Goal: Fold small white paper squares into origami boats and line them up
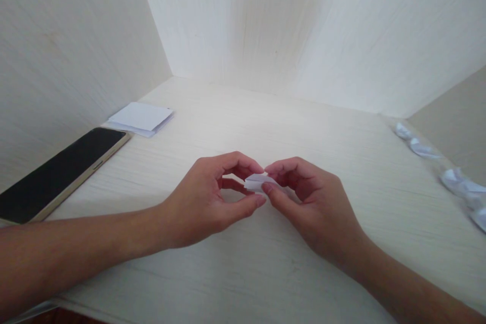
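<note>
Running roughly left to right, with its blunt left end pointed toward the left palm, a small folded piece of paper point(255, 182) is held between the two hands, low over the middle of the tabletop point(212, 288). Its long axis is laid across the view, and its right part is hidden by the right hand point(315, 202). The paper is white, smooth and flat-sided, layered into a narrow strip with creased edges. It is pinched by the right thumb and fingers, the thumb pressed on the near face. The left hand point(212, 197) is curved into an open C around the free end — thumb and index finger parted; whether the paper is touched by its farther fingers cannot be told. Farther out, a flat stack of white sheets point(140, 117) is set near the left wall point(76, 30), just beyond a dark-screened phone point(64, 172) with a pale, rounded rim. By the right wall point(455, 98), white paper pieces point(423, 148) are strung in an uneven row — their folds blurred. Tabletop and walls are surfaced in pale, streaky grain.
</note>
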{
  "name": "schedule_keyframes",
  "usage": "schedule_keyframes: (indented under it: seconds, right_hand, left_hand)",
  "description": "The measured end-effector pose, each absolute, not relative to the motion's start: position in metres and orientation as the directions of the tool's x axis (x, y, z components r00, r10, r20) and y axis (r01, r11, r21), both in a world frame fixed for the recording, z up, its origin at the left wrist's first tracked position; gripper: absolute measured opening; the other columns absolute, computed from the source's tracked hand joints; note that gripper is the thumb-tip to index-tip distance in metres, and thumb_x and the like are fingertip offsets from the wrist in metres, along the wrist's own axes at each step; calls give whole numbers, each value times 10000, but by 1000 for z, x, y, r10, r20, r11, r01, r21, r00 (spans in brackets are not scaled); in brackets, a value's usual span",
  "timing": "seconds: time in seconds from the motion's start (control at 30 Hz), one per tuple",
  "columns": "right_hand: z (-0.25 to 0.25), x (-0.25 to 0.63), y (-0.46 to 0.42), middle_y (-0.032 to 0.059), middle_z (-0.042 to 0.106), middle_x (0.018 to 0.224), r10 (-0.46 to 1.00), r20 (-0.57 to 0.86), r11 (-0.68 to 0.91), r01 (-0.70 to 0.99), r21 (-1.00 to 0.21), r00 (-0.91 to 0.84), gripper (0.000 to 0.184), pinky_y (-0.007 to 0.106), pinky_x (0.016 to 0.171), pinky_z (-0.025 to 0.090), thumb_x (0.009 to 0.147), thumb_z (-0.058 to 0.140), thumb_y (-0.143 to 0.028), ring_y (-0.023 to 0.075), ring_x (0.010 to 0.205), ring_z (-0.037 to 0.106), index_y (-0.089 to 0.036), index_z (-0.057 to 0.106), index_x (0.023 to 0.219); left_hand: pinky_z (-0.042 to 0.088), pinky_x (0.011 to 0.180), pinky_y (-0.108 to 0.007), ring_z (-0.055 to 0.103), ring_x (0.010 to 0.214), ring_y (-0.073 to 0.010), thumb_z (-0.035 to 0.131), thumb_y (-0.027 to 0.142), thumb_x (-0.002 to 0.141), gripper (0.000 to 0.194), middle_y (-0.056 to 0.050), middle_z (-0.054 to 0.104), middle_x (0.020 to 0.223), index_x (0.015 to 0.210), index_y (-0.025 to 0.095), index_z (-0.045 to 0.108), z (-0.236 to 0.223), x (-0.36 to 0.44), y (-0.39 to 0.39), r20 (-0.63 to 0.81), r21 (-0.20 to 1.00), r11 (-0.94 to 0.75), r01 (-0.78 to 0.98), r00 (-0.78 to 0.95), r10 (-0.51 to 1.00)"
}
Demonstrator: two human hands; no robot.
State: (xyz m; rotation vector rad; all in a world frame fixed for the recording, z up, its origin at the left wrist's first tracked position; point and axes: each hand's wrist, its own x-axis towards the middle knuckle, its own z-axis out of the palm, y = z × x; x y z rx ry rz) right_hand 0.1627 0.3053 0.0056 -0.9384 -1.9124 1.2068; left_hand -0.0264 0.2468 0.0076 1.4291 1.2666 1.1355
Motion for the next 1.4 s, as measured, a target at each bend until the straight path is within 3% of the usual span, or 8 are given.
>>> schedule_keyframes:
  seconds: [0.17, 0.4, 0.6, 0.9, 1.03, 1.23, 1.4]
  right_hand:
    - [7, 161, 302, 20, 757, 846, 848, 218, 368, 240, -898, -483, 90, 328, 704, 576, 830, 727, -190, 185, 776, 717, -222, 699, 909]
    - [8, 159, 299, -4, 743, 804, 848, 257, 421, 295, -858, -463, 100, 294, 679, 564, 803, 729, -162, 159, 738, 704, -220, 696, 877]
    - [12, 159, 297, -15, 751, 781, 799, 378, 573, 399, -716, -469, 143, 260, 632, 547, 779, 712, -100, 145, 699, 702, -220, 684, 849]
    - [13, 161, 293, -17, 751, 801, 646, 538, 763, 427, -486, -542, 157, 259, 674, 580, 818, 666, -73, 141, 696, 705, -217, 657, 877]
    - [11, 160, 295, -7, 752, 830, 625, 553, 779, 408, -475, -550, 160, 245, 706, 576, 829, 660, -71, 132, 732, 711, -193, 668, 932]
    - [8, 163, 299, -13, 760, 828, 701, 474, 703, 405, -585, -533, 151, 226, 696, 566, 830, 697, -106, 119, 728, 719, -186, 681, 957]
    - [9, 162, 299, -5, 773, 830, 707, 470, 696, 402, -595, -528, 161, 222, 693, 573, 841, 703, -126, 120, 712, 724, -178, 696, 993]
  left_hand:
    - [631, 812, -261, 748, 876, -166, 765, 276, 866, 94, -5, 788, 930, 932, 209, 753, 9, -25, 248, 51, 976, -59, 211, 42, 998]
    - [624, 775, -269, 755, 875, -185, 715, 312, 900, 131, -23, 802, 915, 910, 202, 786, 11, -25, 249, 67, 941, -67, 331, 14, 998]
    - [586, 798, -285, 752, 873, -183, 690, 262, 916, 109, -12, 811, 940, 920, 230, 794, 7, -33, 250, 283, 760, -296, 579, 115, 952]
    - [572, 756, -202, 756, 808, -119, 729, 103, 837, 118, -1, 820, 919, 893, 187, 791, 5, -38, 253, 537, 529, -547, 649, 244, 808]
    - [566, 748, -191, 754, 793, -108, 728, 108, 841, 105, -4, 820, 914, 883, 172, 800, 7, -38, 253, 507, 540, -529, 655, 248, 825]
    - [556, 729, -209, 739, 776, -112, 701, 148, 877, 111, 15, 813, 894, 864, 198, 799, 10, -38, 253, 417, 610, -452, 651, 221, 882]
    - [532, 700, -205, 721, 751, -106, 715, 207, 875, 96, 44, 805, 856, 909, 229, 802, 11, -39, 252, 336, 679, -350, 645, 150, 930]
